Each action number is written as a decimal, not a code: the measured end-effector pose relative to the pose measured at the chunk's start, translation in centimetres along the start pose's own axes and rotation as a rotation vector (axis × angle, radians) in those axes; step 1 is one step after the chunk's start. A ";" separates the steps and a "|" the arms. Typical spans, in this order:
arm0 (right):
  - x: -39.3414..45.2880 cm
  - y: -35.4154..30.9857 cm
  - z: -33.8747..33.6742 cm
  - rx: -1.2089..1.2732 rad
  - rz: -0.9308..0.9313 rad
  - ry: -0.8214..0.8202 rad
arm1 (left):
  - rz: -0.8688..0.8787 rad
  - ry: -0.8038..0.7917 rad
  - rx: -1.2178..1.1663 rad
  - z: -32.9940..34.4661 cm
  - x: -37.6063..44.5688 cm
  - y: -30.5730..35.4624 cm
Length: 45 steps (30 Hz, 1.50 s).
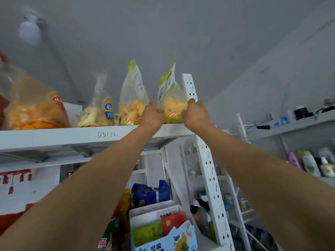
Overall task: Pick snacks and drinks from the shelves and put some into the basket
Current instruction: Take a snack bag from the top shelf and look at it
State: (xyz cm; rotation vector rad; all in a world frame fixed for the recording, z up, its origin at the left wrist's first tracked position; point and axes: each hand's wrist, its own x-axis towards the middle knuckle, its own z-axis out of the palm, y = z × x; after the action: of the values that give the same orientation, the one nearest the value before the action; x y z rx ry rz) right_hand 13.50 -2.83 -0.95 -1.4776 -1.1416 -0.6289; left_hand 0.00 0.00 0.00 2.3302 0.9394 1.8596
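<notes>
A clear snack bag with a green top and yellow chips (170,98) stands upright at the right end of the white top shelf (54,137). Both my arms reach up to it. My left hand (152,115) grips its left side and my right hand (194,114) grips its right side, beside the shelf's perforated upright post (189,86). A second bag of the same kind (133,98) stands just left of it, untouched. No basket is in view.
More chip bags line the top shelf: a blue-labelled one (97,109) and a large orange one (34,109). Below are blue (150,193), green and red snack packs (174,223). A second rack at right holds bottles (311,163). The ceiling is close above.
</notes>
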 end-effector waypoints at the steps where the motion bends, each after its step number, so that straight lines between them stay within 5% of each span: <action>1: 0.6 0.4 0.1 0.021 0.010 0.031 | 0.013 0.011 -0.008 0.9 0.4 0.3; 9: 6.4 1.1 2.1 0.174 0.025 0.001 | -0.109 0.117 0.100 6.6 4.0 1.1; 23: 7.0 2.1 3.5 0.319 0.042 -0.152 | -0.215 0.149 0.111 7.1 4.8 0.6; 33: 3.5 1.7 2.4 0.639 0.170 -0.069 | -0.009 0.295 -0.007 7.1 2.1 0.9; 45: -1.0 0.3 -2.7 0.619 0.324 0.190 | 0.193 0.285 -0.255 3.6 -4.7 2.9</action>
State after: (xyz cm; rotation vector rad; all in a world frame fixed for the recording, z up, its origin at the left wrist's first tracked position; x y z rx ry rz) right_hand 13.94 -5.65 -1.27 -1.0086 -0.8212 -0.1572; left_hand 3.97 -3.25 -4.19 2.1082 0.4644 2.2760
